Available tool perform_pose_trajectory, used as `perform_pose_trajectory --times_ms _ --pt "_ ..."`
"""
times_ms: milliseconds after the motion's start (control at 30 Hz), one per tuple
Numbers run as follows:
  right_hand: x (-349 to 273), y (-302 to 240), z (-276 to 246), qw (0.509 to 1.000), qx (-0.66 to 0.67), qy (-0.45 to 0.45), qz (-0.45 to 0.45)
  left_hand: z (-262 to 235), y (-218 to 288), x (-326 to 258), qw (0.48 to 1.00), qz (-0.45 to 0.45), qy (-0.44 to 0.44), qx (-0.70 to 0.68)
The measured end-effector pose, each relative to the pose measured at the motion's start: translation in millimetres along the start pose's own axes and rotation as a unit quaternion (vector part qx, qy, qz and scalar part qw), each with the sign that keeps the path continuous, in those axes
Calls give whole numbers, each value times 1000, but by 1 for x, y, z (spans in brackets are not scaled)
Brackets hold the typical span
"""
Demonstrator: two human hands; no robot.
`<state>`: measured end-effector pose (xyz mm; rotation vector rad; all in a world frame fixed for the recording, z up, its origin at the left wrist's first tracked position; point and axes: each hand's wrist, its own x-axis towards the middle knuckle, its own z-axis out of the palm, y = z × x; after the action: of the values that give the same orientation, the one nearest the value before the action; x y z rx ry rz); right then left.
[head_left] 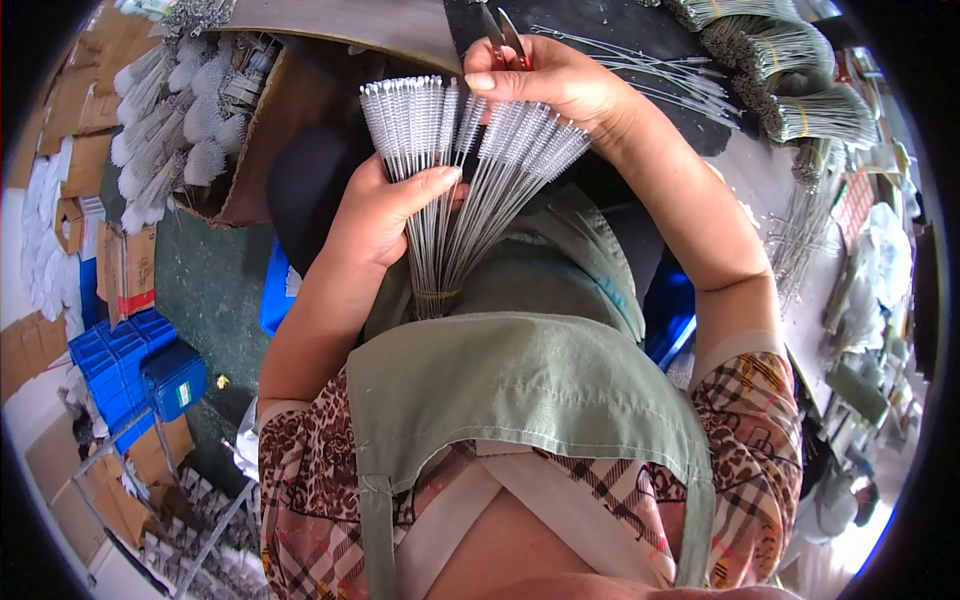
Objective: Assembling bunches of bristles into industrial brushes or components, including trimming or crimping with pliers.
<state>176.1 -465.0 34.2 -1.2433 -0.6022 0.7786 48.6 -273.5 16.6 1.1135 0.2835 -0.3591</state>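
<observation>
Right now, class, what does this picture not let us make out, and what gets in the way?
All in the head view:
Most fingers of the left hand: hidden behind the fanned bundle of wire brushes.
The bundle's bottom tips: hidden by the green apron.
The grip of the metal-tipped hand tool: covered by the right hand.
The bottom of the cardboard box: covered by brush bundles.

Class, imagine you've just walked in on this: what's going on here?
Someone in a green apron holds a fanned-out bundle of thin wire brushes in the left hand. The right hand is at the pale bristled ends and also holds a small pointed metal tool. A band gathers the bundle near its lower end. Loose wire pieces and tied bundles lie at upper right.
</observation>
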Motion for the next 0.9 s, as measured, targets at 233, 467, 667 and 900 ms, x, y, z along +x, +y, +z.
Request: perform_pose_trajectory --times_ms 233,467,667,900 --pt "0 4 4 997 -72 9 -31 -5 -4 -1 1000 -3 6 -3" --pt "14 -7 2 945 -305 94 -72 0 -3 1 1000 15 -14 5" --pt "16 -1 1 950 -301 37 -69 2 -1 1 999 24 -21 3" --pt "11 -5 5 995 -89 -42 -31 -14 8 4 998 -20 -51 -14"
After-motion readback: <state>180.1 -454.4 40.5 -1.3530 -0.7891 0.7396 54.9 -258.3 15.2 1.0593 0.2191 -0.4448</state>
